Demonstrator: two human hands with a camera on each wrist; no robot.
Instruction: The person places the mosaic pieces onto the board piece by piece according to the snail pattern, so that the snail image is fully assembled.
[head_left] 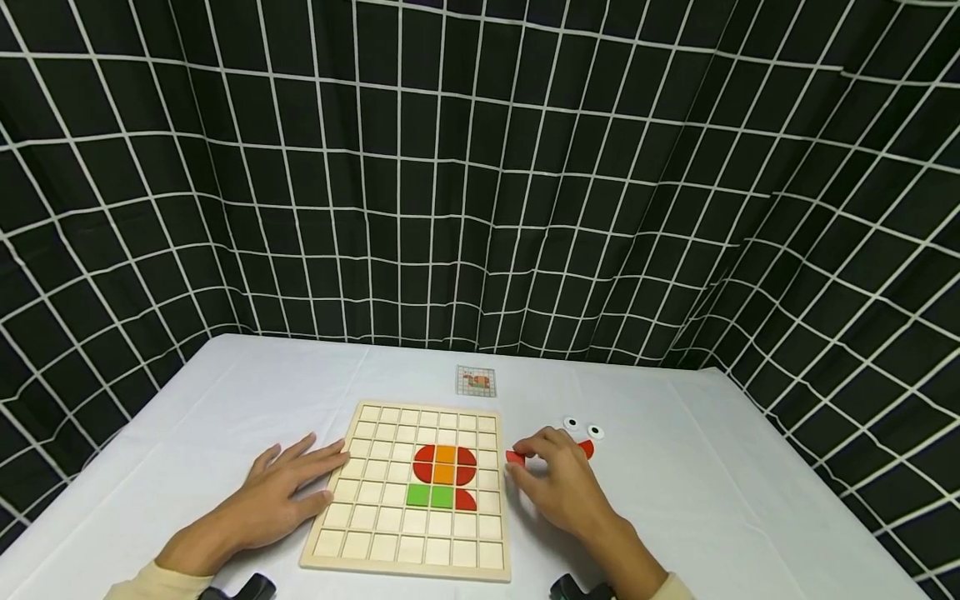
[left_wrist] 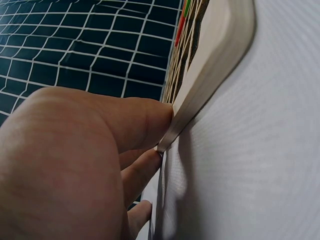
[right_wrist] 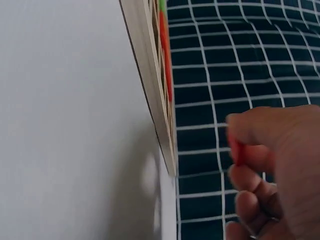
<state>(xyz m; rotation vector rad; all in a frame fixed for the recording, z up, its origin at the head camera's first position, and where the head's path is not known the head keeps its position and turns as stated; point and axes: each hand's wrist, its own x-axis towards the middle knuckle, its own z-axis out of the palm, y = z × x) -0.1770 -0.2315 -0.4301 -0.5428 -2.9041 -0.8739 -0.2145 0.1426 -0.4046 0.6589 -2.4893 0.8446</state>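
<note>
A wooden grid board (head_left: 405,571) lies on the white table. On it, two orange squares (head_left: 444,464) sit between red quarter-round pieces (head_left: 424,473), with two green squares (head_left: 431,496) and another red quarter-round (head_left: 466,500) below. My left hand (head_left: 277,497) rests at the board's left edge, fingers stretched out; in the left wrist view its thumb and fingertips meet the board's side (left_wrist: 215,55). Just off the right edge, my right hand (head_left: 562,483) pinches a small red piece (head_left: 514,457) between thumb and fingers. The right wrist view shows that red piece (right_wrist: 237,150) mostly covered by fingers.
A small pattern card (head_left: 476,381) lies behind the board. Two white eye discs (head_left: 582,427) are beyond my right hand, and a red piece (head_left: 587,448) is partly hidden by it. A black curtain with white grid lines (head_left: 480,192) surrounds the table.
</note>
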